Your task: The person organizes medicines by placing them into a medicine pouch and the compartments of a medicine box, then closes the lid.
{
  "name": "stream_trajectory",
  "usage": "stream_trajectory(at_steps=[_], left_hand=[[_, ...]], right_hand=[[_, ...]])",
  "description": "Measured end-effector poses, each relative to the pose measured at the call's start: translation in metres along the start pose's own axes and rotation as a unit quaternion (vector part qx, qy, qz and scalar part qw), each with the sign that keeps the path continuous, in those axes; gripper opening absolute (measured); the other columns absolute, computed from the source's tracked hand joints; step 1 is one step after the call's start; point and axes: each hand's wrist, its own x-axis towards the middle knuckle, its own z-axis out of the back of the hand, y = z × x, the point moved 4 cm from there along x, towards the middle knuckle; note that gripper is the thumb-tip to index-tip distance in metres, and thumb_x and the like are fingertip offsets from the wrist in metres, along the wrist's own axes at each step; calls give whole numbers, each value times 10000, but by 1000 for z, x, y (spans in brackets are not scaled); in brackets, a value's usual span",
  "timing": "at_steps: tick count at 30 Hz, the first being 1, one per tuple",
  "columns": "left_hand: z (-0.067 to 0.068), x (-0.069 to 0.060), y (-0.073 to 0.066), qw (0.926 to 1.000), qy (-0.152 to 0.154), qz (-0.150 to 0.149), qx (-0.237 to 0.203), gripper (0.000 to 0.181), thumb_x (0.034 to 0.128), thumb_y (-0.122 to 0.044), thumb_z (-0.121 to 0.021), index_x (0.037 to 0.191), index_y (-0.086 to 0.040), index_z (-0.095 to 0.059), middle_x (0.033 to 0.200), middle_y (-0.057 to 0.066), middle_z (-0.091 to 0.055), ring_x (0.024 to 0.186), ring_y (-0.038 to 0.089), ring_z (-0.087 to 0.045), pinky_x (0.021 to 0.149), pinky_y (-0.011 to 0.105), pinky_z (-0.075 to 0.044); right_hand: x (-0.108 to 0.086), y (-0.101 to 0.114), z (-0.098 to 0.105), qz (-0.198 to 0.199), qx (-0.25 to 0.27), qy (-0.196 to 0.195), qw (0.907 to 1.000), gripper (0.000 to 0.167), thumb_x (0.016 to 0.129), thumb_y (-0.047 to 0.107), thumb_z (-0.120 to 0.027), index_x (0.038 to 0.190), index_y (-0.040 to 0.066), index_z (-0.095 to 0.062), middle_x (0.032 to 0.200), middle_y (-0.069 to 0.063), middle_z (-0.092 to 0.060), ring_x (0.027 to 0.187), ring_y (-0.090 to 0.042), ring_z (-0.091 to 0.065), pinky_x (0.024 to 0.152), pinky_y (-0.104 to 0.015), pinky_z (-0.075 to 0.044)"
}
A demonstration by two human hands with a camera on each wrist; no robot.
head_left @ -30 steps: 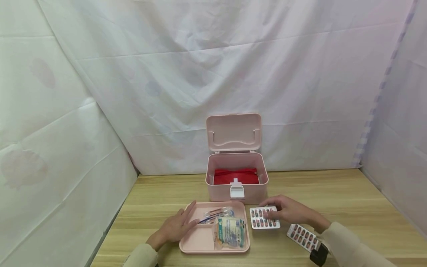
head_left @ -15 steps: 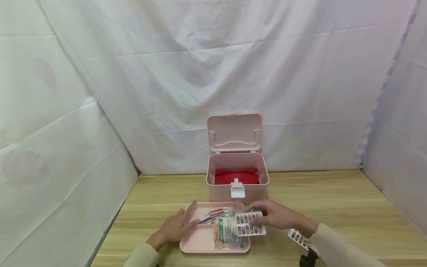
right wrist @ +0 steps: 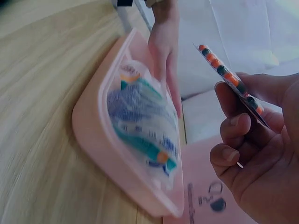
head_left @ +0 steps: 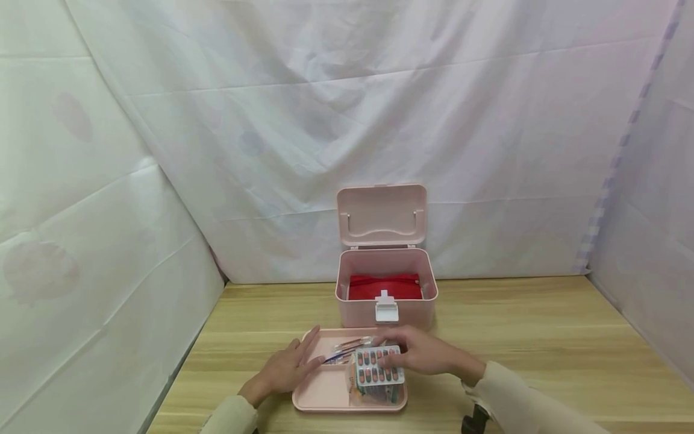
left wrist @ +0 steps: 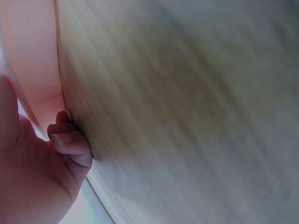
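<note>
In the head view my right hand [head_left: 420,352] pinches a blister pack of capsules [head_left: 364,375] between thumb and fingers, above the right part of the pink tray [head_left: 322,395]. The right wrist view shows the pack [right wrist: 219,65] edge-on, raised clear of the tray. Below it a clear plastic packet with teal and white print [right wrist: 145,116] lies in the tray. Several thin wrapped sticks [head_left: 349,346] lie in the back compartment. My left hand [head_left: 282,369] holds the tray's left wall, thumb inside; the left wrist view shows curled fingers [left wrist: 70,142] against the outer side.
Behind the tray stands a pink box [head_left: 360,313] with its lid [head_left: 382,211] raised and a red zippered pouch [head_left: 385,288] inside. A white cloth [head_left: 271,150] hangs behind the wooden table [head_left: 542,337]. A dark wrist device [head_left: 474,421] sits below the right sleeve.
My right hand has carried the blister pack leftward from beside the tray to above the plastic packet. A second blister pack is now hidden by the right sleeve. The left hand has stayed put.
</note>
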Motion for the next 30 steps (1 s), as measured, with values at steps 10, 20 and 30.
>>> stream_trajectory(at_steps=[10, 20, 30], left_hand=[[-1, 1, 2, 10000, 3, 28, -66, 718, 996, -559, -459, 1579, -190, -260, 891, 37, -487, 591, 151, -456, 541, 313, -383], [2, 0, 0, 9999, 16, -9, -137, 696, 998, -517, -487, 1574, -187, -279, 896, 52, -496, 602, 158, -460, 547, 320, -387], [1, 1, 6, 9997, 108, -109, -206, 672, 1003, -394, -531, 1582, -198, -251, 869, 21, -460, 578, 134, -428, 511, 285, -375]], right_hand=[[26, 19, -20, 467, -197, 108, 9987, 313, 935, 295, -689, 1241, 227, -682, 1199, 20, -685, 940, -46, -594, 860, -221, -490], [41, 25, -37, 331, -643, -97, 9973, 253, 888, 266, -748, 1137, 255, -704, 962, 126, -682, 853, 33, -564, 795, -188, -480], [54, 30, -52, 302, -382, 92, 9988, 195, 923, 225, -711, 1110, 179, -686, 911, 125, -649, 819, 42, -561, 780, -175, -475]])
